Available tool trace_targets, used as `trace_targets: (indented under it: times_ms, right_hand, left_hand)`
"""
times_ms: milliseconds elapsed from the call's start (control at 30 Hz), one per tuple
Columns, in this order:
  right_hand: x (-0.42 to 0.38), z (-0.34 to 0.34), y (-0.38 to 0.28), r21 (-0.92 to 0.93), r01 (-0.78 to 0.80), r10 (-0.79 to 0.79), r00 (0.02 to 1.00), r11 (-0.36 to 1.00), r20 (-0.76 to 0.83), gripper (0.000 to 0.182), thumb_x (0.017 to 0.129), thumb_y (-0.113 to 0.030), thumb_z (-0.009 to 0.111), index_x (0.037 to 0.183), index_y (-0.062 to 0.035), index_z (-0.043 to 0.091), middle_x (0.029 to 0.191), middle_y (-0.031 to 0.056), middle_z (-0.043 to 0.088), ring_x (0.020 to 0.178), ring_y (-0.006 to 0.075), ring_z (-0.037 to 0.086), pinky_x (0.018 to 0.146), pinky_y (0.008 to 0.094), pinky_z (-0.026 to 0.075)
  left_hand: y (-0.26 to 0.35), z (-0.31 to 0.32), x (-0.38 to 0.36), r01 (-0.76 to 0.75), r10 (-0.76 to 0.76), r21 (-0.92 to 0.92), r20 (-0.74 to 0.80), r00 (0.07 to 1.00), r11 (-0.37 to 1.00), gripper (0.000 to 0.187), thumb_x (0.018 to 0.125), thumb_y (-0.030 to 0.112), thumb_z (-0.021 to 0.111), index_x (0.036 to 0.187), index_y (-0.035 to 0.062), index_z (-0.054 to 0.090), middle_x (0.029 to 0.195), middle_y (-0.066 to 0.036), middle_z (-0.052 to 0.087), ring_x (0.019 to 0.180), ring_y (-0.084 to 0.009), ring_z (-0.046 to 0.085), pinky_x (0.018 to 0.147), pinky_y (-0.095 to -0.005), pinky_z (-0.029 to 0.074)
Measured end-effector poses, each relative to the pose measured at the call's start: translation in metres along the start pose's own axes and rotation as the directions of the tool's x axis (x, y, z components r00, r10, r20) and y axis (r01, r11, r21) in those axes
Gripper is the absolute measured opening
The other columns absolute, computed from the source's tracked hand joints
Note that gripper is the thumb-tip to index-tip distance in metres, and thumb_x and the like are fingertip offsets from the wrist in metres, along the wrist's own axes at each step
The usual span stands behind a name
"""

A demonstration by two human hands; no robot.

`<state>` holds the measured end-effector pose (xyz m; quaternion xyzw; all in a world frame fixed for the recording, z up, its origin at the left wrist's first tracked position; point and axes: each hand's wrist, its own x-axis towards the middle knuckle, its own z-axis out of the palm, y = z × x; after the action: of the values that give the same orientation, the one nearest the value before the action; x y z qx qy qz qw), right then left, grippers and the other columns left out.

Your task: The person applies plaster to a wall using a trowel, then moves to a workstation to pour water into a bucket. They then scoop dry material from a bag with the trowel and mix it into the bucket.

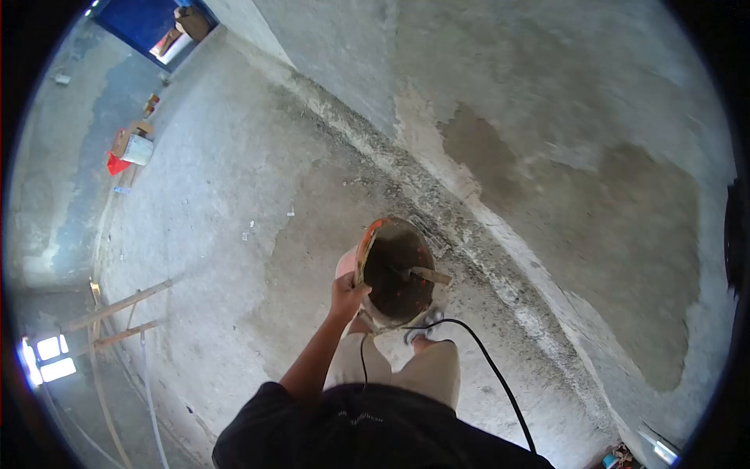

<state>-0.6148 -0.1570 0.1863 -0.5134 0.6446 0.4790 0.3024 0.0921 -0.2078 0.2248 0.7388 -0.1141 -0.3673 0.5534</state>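
My left hand [348, 297] is closed on the near-left rim of a bucket [366, 254], its fingers wrapped over the edge. Tilted in front of my legs, the bucket turns its mouth up towards me. Its inside is coated with grey-brown mortar, and orange shows along the rim. A tool with a wooden handle [432, 275] rests in it, the handle jutting over the right side; the tool's other end is hidden inside. My right hand is out of view.
Damp plaster patches [648, 258] darken the wall at right. Rubble [391, 168] lines its foot. A black cable [492, 363] curves beside my legs. Wooden poles [125, 305] stand at lower left. A white bucket [137, 149] sits by the far wall, and a blue doorway [141, 27] is beyond.
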Motion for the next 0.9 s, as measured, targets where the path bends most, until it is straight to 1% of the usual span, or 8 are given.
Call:
trace_targets:
  times_ms: [200, 300, 533, 600, 700, 833, 867, 900]
  right_hand:
    - [0.051, -0.035, 0.071, 0.460, 0.192, -0.114, 0.975, 0.867, -0.192, 0.043, 0.091, -0.042, 0.054, 0.121, -0.0112, 0.051, 0.108, 0.0082, 0.052, 0.103, 0.0210, 0.049, 0.085, 0.0353, 0.041]
    - [0.106, -0.063, 0.112, 0.616, 0.296, -0.171, 0.952, 0.730, -0.255, 0.037, 0.091, -0.039, 0.055, 0.114, -0.0102, 0.054, 0.097, 0.0064, 0.054, 0.092, 0.0195, 0.051, 0.077, 0.0341, 0.043]
    - [0.160, 0.059, 0.213, 0.981, 0.180, -0.012, 0.983, -0.075, -0.181, 0.025, 0.091, -0.031, 0.058, 0.096, -0.0076, 0.061, 0.071, 0.0024, 0.057, 0.068, 0.0158, 0.056, 0.059, 0.0314, 0.047]
    - [0.145, 0.020, 0.253, 0.852, 0.499, 0.024, 0.865, -0.159, -0.502, 0.030, 0.091, -0.037, 0.058, 0.099, -0.0080, 0.061, 0.081, 0.0044, 0.062, 0.071, 0.0154, 0.059, 0.063, 0.0300, 0.049]
    - [0.109, -0.055, 0.308, 0.844, 0.535, 0.011, 0.845, -0.035, -0.535, 0.040, 0.091, -0.041, 0.058, 0.112, -0.0067, 0.059, 0.093, 0.0080, 0.065, 0.082, 0.0163, 0.062, 0.069, 0.0307, 0.049]
    - [0.148, 0.000, 0.357, 0.787, 0.599, 0.133, 0.800, -0.149, -0.584, 0.038, 0.094, -0.037, 0.054, 0.106, -0.0021, 0.060, 0.091, 0.0110, 0.065, 0.079, 0.0199, 0.063, 0.066, 0.0333, 0.049]
    - [0.189, 0.064, 0.383, 0.823, 0.542, 0.131, 0.815, 0.170, -0.564, 0.040, 0.093, -0.038, 0.052, 0.102, -0.0004, 0.061, 0.088, 0.0116, 0.065, 0.075, 0.0219, 0.062, 0.065, 0.0350, 0.049]
    - [0.197, 0.124, 0.389, 0.787, 0.581, 0.250, 0.746, 0.210, -0.617, 0.031, 0.092, -0.037, 0.055, 0.088, -0.0072, 0.062, 0.068, 0.0064, 0.057, 0.064, 0.0171, 0.055, 0.055, 0.0329, 0.043]
  left_hand:
    - [0.083, 0.091, -0.126, -0.313, 0.321, 0.340, 0.033, 0.947, 0.887, 0.029, 0.064, 0.019, 0.072, 0.061, -0.0019, 0.051, 0.054, -0.010, 0.050, 0.051, -0.0175, 0.049, 0.051, -0.0367, 0.040]
    - [0.093, 0.147, -0.199, -0.374, 0.382, 0.310, 0.036, 0.923, 0.874, 0.029, 0.063, 0.018, 0.071, 0.059, -0.0023, 0.050, 0.053, -0.012, 0.049, 0.051, -0.0177, 0.049, 0.051, -0.0369, 0.040]
    - [0.107, 0.301, -0.346, -0.407, 0.281, 0.256, 0.416, 0.865, 0.877, 0.027, 0.063, 0.013, 0.069, 0.057, -0.0006, 0.047, 0.052, -0.006, 0.045, 0.052, -0.0119, 0.047, 0.049, -0.0353, 0.036]
    - [0.109, 0.350, -0.385, -0.405, 0.213, 0.272, 0.535, 0.818, 0.873, 0.026, 0.063, 0.013, 0.070, 0.058, -0.0003, 0.048, 0.052, -0.005, 0.045, 0.052, -0.0115, 0.047, 0.049, -0.0345, 0.037]
    - [0.091, 0.433, -0.442, -0.365, 0.099, 0.245, 0.696, 0.711, 0.898, 0.023, 0.064, 0.011, 0.071, 0.060, 0.0001, 0.052, 0.053, -0.003, 0.047, 0.053, -0.0110, 0.047, 0.050, -0.0327, 0.038]
    - [0.056, 0.518, -0.503, -0.370, 0.010, 0.197, 0.872, 0.489, 0.908, 0.017, 0.063, 0.009, 0.073, 0.069, 0.0006, 0.059, 0.058, 0.000, 0.052, 0.056, -0.0104, 0.049, 0.053, -0.0298, 0.042]
    - [0.028, 0.548, -0.507, -0.525, 0.070, 0.137, 0.932, 0.356, 0.840, 0.023, 0.063, 0.012, 0.076, 0.066, 0.0019, 0.055, 0.063, -0.001, 0.050, 0.058, -0.0117, 0.049, 0.054, -0.0303, 0.041]
    - [0.012, 0.576, -0.522, -0.544, 0.123, 0.048, 0.954, 0.274, 0.838, 0.023, 0.063, 0.012, 0.075, 0.065, 0.0018, 0.055, 0.061, -0.003, 0.051, 0.057, -0.0133, 0.050, 0.054, -0.0319, 0.041]
